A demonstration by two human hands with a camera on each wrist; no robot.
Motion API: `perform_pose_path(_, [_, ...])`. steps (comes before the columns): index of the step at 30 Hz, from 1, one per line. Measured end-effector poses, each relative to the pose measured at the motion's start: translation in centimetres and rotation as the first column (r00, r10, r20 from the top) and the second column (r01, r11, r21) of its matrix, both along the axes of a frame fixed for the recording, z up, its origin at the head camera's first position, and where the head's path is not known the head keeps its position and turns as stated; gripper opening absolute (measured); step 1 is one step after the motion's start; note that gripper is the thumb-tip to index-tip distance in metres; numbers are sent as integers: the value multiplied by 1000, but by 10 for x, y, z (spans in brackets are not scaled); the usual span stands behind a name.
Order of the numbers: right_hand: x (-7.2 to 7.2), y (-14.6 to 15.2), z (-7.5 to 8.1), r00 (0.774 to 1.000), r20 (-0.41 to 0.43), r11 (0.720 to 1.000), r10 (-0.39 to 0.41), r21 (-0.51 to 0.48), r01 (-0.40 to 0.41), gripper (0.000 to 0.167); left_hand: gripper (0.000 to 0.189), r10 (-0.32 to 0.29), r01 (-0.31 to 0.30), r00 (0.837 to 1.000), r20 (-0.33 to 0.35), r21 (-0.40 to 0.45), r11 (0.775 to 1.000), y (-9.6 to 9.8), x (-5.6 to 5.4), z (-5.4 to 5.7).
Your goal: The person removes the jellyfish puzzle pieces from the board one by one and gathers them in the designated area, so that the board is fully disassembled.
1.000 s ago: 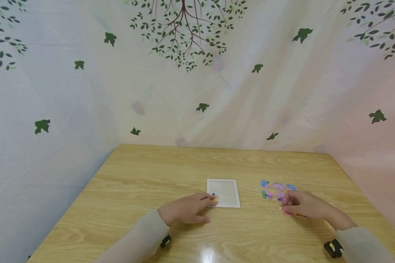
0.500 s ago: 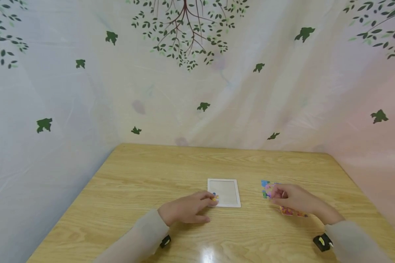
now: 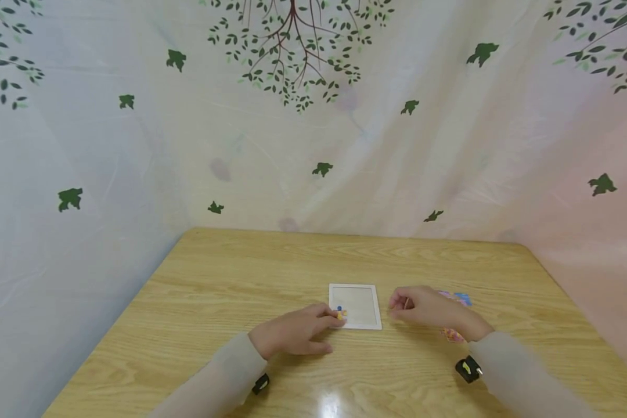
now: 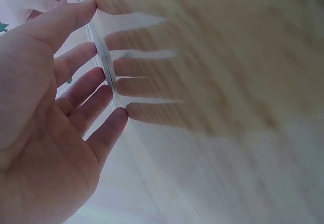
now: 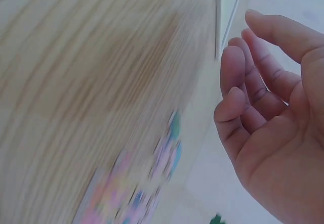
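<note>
My left hand (image 3: 298,332) rests at the lower left of a white puzzle frame (image 3: 378,307). Its index fingertip lies on a small yellow and blue puzzle piece (image 3: 339,314) inside the frame's lower left corner. In the left wrist view the fingers (image 4: 91,107) are spread and fairly straight, tips at the table. Just right of the frame, my right hand (image 3: 428,307) has its fingers bent toward the thumb. A pale sliver shows between them, but I cannot tell whether it is a held puzzle piece; none shows at the fingertips in the right wrist view.
Colourful puzzle pieces (image 3: 462,299) lie beyond the right forearm, with more pink and red pieces (image 3: 452,335) just below; the right hand hides part of the group. The wooden table (image 3: 230,261) ends at a leaf-printed curtain (image 3: 261,174).
My right hand has moved left, from over the puzzle pieces to beside the frame's right edge. The left hand has stayed at the frame's lower left corner.
</note>
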State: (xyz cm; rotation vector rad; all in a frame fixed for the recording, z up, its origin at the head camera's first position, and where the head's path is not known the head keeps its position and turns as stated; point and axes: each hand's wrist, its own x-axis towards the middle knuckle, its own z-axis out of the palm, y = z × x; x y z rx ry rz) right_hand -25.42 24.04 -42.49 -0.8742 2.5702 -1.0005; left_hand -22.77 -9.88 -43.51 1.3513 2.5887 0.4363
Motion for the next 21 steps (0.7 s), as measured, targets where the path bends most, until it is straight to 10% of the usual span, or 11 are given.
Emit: perform_pose_path(21, [-18,-82,-13,989,33,990,141,-30,-140,34,45,-72,72,997,-19,-29,997,-3,-4,0])
